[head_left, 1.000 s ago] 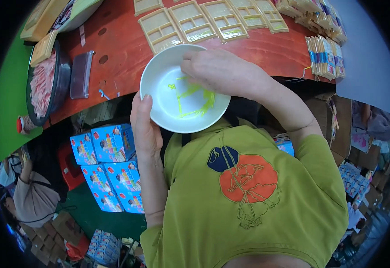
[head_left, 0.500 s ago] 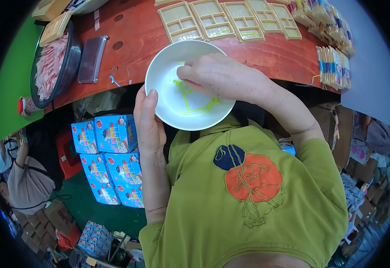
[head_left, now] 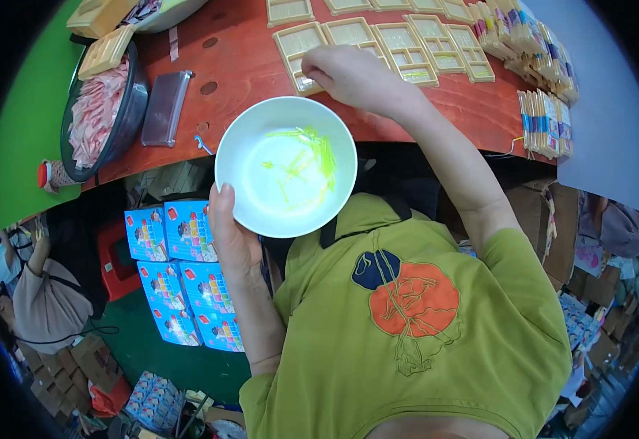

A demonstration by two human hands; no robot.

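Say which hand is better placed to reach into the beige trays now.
Probably the right hand: it is at the near row of beige trays, while the left hand is farther from them and holds the white bowl.

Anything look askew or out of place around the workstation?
Yes: a beige tray lies tilted across the far end of the dark basin of pink strips, while the compartment trays by the right hand lie flat in rows on the red table. The white bowl in the left hand shows no visible damage.
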